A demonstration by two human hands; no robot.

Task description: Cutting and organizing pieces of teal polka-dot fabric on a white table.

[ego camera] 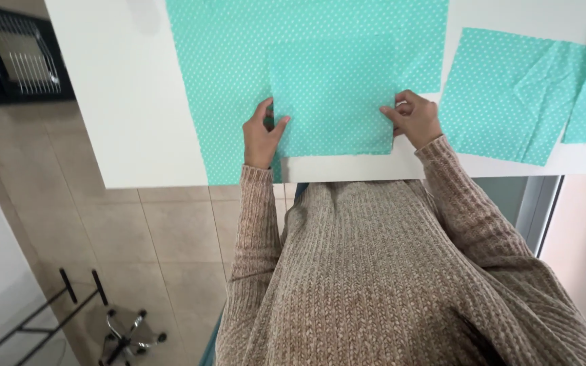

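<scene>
I pinch the small dotted teal square [334,102] with my left hand [260,135] and right hand [415,120], apparently gripping opposite edges; I keep it taut, aligned over the larger cloth [239,54] on the table [130,102].

I see beige floor tiles [171,237] with pale grout | a white table [130,102] across the top | a black wire rack [22,57] at far left; a black metal frame [42,315] and a small chrome stand [127,335] lower left | soft daylight on the pale wall [581,230] at right
</scene>
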